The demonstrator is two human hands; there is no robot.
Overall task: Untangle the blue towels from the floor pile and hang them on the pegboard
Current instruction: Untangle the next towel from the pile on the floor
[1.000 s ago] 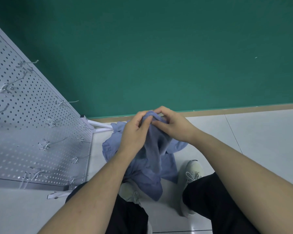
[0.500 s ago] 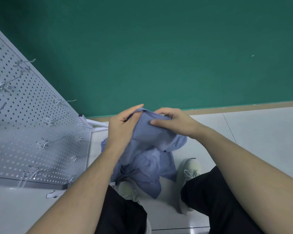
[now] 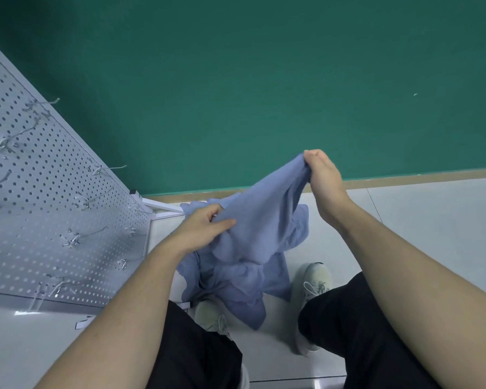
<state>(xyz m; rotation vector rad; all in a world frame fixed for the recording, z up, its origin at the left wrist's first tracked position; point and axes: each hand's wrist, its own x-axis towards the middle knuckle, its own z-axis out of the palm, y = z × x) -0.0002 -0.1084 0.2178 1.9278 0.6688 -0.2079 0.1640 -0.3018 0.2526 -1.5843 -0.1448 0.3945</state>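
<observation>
Our right hand pinches one corner of a blue towel raised over the floor pile between our shoes, while our left hand grips a lower fold. We judge it light, limp and clingy, best held at corners so an edge can drape over a pegboard hook.

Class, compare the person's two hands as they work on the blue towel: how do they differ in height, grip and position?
The right hand is raised high against the green wall; the left hand sits lower, nearer the pegboard. The right hand pinches a corner of the blue towel in its fingertips; the left hand holds bunched cloth lower down. Both grip the same towel, stretching it between them.
</observation>
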